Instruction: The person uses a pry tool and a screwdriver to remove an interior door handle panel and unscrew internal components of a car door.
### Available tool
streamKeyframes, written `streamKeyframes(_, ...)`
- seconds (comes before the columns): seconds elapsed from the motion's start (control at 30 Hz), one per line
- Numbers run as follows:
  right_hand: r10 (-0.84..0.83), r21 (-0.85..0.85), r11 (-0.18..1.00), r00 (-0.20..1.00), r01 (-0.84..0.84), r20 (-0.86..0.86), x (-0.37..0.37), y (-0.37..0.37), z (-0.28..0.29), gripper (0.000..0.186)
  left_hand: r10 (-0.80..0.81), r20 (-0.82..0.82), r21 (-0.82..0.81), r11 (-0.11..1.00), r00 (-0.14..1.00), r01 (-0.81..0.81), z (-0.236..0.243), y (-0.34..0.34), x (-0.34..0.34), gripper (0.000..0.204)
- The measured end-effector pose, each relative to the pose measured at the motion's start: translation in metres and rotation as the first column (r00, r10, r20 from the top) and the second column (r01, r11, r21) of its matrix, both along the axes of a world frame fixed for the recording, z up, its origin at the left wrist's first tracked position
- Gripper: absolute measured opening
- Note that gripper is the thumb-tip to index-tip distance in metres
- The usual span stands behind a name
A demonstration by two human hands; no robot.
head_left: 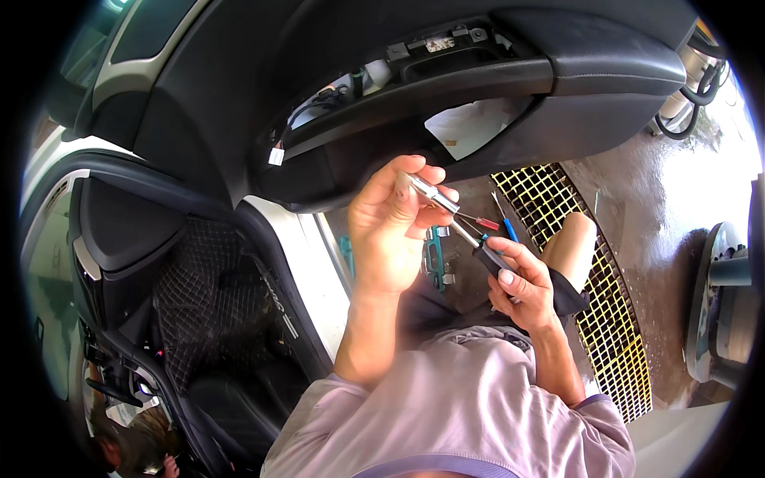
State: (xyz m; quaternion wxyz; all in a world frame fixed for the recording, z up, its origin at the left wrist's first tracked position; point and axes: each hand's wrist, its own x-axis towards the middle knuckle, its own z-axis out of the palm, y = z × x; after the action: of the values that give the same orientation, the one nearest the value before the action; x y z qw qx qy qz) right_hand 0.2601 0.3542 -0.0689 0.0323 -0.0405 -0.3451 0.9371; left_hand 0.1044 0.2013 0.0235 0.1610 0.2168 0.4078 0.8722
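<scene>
My left hand pinches a shiny silver metal cylinder that looks like a socket, its fingers closed round it in front of the car door. In my right hand is a screwdriver-like driver with a black handle. Its thin metal shaft points up and left to the lower end of the silver cylinder. Whether the shaft's tip sits inside the cylinder or only meets it, I cannot tell. Above both hands is the black door panel, with an opening along its armrest that shows wires and clips.
On the floor lie a red-handled screwdriver, a blue-handled screwdriver and a teal tool case. Yellow grating crosses the floor at right, near a metal post base. Another person is at lower left, beyond the car's seat.
</scene>
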Motion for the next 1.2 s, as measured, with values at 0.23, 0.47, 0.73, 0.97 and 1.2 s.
streamKeyframes(0.23, -0.078, -0.121, 0.989, 0.995, 0.085, 0.060, -0.002, -0.004, 0.008, 0.064, 0.035, -0.076, -0.102, 0.994, 0.997, -0.043, -0.006, 0.005, 0.002, 0.036)
streamKeyframes(0.47, -0.179, -0.291, 0.939, 0.983, 0.184, 0.044, -0.006, -0.009, 0.022, 0.054, -0.064, -0.144, -0.005, 0.998, 0.988, 0.064, -0.025, 0.018, 0.017, 0.026)
streamKeyframes(0.73, -0.431, -0.159, 0.875, 0.885, 0.458, 0.176, -0.015, -0.020, 0.063, 0.049, 0.001, -0.518, -0.155, 0.983, 0.855, -0.095, -0.038, 0.036, 0.034, 0.014)
streamKeyframes(0.97, -0.529, -0.048, 0.841, 0.837, 0.540, 0.141, -0.010, -0.014, 0.065, 0.052, -0.021, -0.369, -0.170, 0.984, 0.929, -0.046, -0.043, 0.036, 0.053, 0.023)
streamKeyframes(1.2, -0.617, 0.204, 0.766, 0.786, 0.610, -0.035, 0.002, -0.007, 0.058, 0.053, -0.044, -0.301, -0.220, 0.975, 0.952, -0.025, -0.044, 0.031, 0.063, 0.032)
